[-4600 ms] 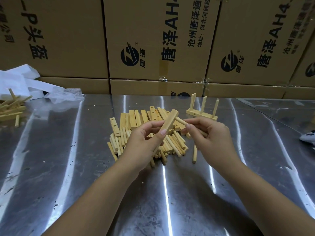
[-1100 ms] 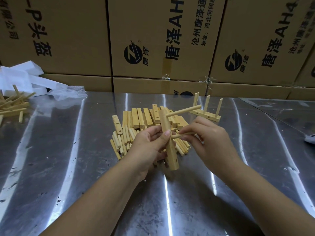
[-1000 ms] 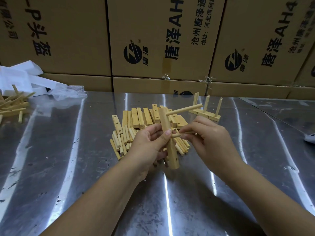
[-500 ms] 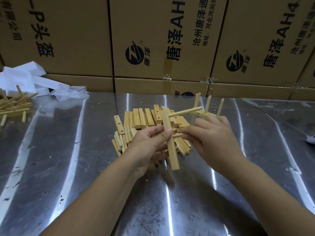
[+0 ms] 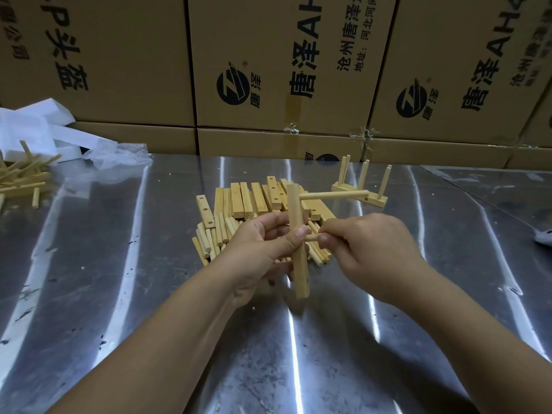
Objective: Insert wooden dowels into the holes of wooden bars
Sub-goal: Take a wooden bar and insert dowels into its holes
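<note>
Bar (image 5: 299,264) stands nearly upright at the centre of the frame, its long axis running top to bottom with the lower end tipped slightly right. The left hand (image 5: 260,249) grips it around the middle, fingers curled behind and thumb pressed on the near face. A top dowel (image 5: 334,195) sits in the hole near the bar's upper end and sticks out level toward the right of the frame.

The right hand (image 5: 367,249) lies just right of the bar and pinches a second dowel (image 5: 312,238) between thumb and fingertips, the other fingers curled in. This dowel lies level, at right angles to the bar, its free end pointing left at the bar's right side beside the left thumb. Whether the tip has entered a hole I cannot tell; the thumb hides the spot. The coming push probably runs straight leftward along the dowel's axis, with the left hand bracing.

Behind the hands a pile (image 5: 239,210) of loose bars and dowels rests on the metal table (image 5: 119,264), with a finished piece (image 5: 363,174) at upper right.
</note>
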